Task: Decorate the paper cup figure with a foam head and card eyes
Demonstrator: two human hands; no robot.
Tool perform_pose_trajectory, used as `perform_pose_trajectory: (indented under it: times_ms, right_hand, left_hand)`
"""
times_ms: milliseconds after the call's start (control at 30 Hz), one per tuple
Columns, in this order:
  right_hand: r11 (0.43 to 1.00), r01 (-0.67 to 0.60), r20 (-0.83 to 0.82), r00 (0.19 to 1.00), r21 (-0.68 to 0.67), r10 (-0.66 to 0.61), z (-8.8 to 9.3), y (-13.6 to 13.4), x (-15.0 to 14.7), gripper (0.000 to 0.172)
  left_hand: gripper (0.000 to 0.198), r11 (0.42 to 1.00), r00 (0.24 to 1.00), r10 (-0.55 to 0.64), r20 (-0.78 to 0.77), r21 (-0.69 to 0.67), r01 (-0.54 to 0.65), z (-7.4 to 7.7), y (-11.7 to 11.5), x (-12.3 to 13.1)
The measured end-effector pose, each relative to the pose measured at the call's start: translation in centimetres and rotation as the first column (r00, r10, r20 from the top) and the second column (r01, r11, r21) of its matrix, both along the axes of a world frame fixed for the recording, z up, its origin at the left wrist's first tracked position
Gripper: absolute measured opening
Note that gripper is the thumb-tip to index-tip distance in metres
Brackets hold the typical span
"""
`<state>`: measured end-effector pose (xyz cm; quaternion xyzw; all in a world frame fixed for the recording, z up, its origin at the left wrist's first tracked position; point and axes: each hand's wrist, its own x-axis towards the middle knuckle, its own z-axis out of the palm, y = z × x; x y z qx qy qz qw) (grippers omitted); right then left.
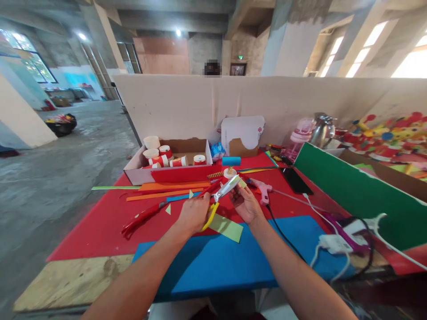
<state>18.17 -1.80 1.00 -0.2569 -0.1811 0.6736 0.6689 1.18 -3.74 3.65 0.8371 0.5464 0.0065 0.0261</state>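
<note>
My left hand (195,214) is closed around a pair of scissors (227,186) with yellow handles, their metal blades pointing up and to the right. Between the fingertips of my right hand (247,204) is a small piece of pale green paper (242,183) beside the blade tips. Under the scissors lies a larger pale green paper strip (228,227). Small pale green triangles (168,209) rest to the left of my left hand. Just beyond the blades stands a paper cup (229,172) with a gold spring and a blue roll (231,161) on top.
A red-handled tool (142,220) lies left, near orange paper strips (173,186). Behind is a cardboard box (135,174) of paper cups. At right are a pink glue gun (264,191), a phone (296,181), a green-sided box (340,195) and a power strip with cables (336,243).
</note>
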Motion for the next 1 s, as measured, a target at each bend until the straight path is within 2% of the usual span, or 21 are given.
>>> perform_pose_trajectory:
  times_ms: [233, 467, 800, 1000]
  right_hand:
    - [1.000, 0.018, 0.060, 0.998, -0.003, -0.018, 0.3, 0.0, 0.2, 0.023]
    - [0.999, 0.034, 0.120, 0.992, 0.018, -0.036, 0.5, -0.1, 0.6, 0.030]
    - [0.996, 0.085, 0.180, 0.980, 0.003, -0.084, 0.4, -0.1, 0.8, 0.030]
    - [0.991, 0.124, 0.256, 0.958, 0.041, -0.130, 0.6, 0.0, 1.2, 0.029]
  left_hand:
    - [0.023, 1.000, 1.000, -0.002, -0.012, -0.021, 0.002, 0.6, -0.2, -0.1]
    - [0.024, 0.999, 1.000, 0.001, -0.025, -0.038, -0.002, 1.3, -0.4, -0.1]
    - [0.022, 0.999, 1.000, -0.001, -0.021, -0.053, 0.000, 1.3, -0.6, 0.0]
    - [0.021, 0.999, 0.999, -0.014, -0.035, -0.041, 0.012, 1.4, -0.5, -0.2]
